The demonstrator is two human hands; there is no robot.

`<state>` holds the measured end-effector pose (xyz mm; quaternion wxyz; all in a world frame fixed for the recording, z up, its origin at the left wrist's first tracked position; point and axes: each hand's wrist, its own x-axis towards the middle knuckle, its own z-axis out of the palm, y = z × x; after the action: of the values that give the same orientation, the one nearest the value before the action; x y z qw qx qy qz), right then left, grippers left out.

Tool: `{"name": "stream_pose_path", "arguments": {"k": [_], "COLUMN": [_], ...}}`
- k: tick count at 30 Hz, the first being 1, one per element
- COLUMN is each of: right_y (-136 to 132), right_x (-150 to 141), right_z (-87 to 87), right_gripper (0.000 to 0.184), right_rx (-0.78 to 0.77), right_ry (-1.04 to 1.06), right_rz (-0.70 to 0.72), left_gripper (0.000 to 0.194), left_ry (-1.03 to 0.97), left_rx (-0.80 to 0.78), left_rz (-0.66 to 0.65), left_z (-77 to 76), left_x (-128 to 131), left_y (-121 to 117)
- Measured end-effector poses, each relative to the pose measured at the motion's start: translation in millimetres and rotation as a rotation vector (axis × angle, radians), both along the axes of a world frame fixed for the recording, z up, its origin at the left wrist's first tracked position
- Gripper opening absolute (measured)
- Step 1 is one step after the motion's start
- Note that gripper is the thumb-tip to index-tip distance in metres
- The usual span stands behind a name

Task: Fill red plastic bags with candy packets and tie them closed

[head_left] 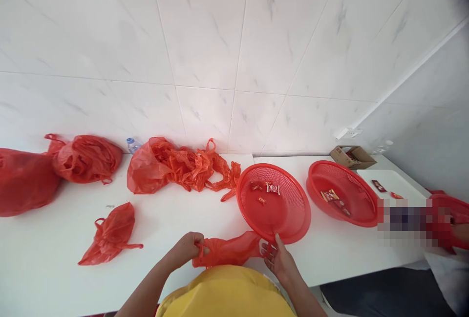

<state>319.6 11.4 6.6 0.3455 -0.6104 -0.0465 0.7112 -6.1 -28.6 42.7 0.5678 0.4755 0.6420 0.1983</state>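
Observation:
Close in front of my yellow clothing, a red plastic bag is stretched sideways between my two hands. My left hand is closed around the handle at its left end. At the other end, my right hand has its fingers curled at the bag's right handle, the thumb pointing up beside the rim of a red mesh basket. Whether the thumb touches that rim I cannot tell. Several small wrapped candies lie in this basket.
A heap of crumpled red bags lies by the wall. Tied red bags sit on the left. Rightward are a second red basket with packets, a cardboard box, a white tray and another person's arm.

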Motion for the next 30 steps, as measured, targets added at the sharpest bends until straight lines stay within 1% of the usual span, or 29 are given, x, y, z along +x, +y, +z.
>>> {"name": "stream_pose_path", "arguments": {"k": [2, 4, 7, 10, 12, 13, 15, 18, 21, 23, 25, 27, 29, 30], "right_y": [10, 20, 31, 30, 24, 20, 11, 3, 3, 5, 7, 8, 8, 8], "right_x": [7, 18, 37, 53, 54, 51, 36, -2, -40, -60, -76, -91, -105, -112], "right_z": [-1.5, -2.4, -4.0, -6.5, -6.0, -4.2, 3.3, 22.4, 43.1, 55.6, 67.1, 77.1, 83.6, 84.7], "right_gripper": [0.04, 0.033, 0.022, 0.019, 0.022, 0.024, 0.028, 0.034, 0.042, 0.041, 0.033, 0.026, 0.024, 0.024], "right_rx": [0.0, -0.013, -0.026, 0.034, 0.087, 0.105, 0.137, 0.226, 0.355, 0.454, 0.615, 0.846, 1.068, 1.133], "right_ry": [-0.048, -0.087, -0.099, -0.096, -0.122, -0.137, -0.143, -0.129, -0.222, -0.31, -0.381, -0.421, -0.418, -0.406], "right_rz": [-0.01, -0.037, -0.157, -0.296, -0.327, -0.309, -0.199, 0.075, 0.278, 0.402, 0.548, 0.701, 0.852, 0.922], "left_gripper": [0.024, 0.022, 0.017, 0.014, 0.011, 0.008, 0.009, 0.02, 0.026, 0.024, 0.022, 0.021, 0.016, 0.012], "left_ry": [-0.032, -0.068, -0.061, 0.005, 0.018, 0.007, -0.048, -0.095, -0.123, -0.144, -0.166, -0.215, -0.292, -0.342], "left_rx": [0.02, 0.034, 0.05, 0.092, 0.137, 0.158, 0.197, 0.225, 0.225, 0.224, 0.216, 0.2, 0.185, 0.179], "left_rz": [0.004, 0.042, 0.127, 0.227, 0.284, 0.309, 0.352, 0.401, 0.401, 0.378, 0.354, 0.332, 0.314, 0.308], "left_z": [11.0, 20.5, 30.0, 34.9, 37.3, 38.7, 42.1, 48.2, 54.1, 57.5, 60.2, 62.3, 64.4, 65.5], "left_x": [0, -3, -9, -16, -20, -21, -21, -17, -11, -8, -5, -2, 3, 6], "left_y": [-1, -1, 0, -1, -1, -1, -1, 1, 3, 4, 2, 0, -2, -3]}}
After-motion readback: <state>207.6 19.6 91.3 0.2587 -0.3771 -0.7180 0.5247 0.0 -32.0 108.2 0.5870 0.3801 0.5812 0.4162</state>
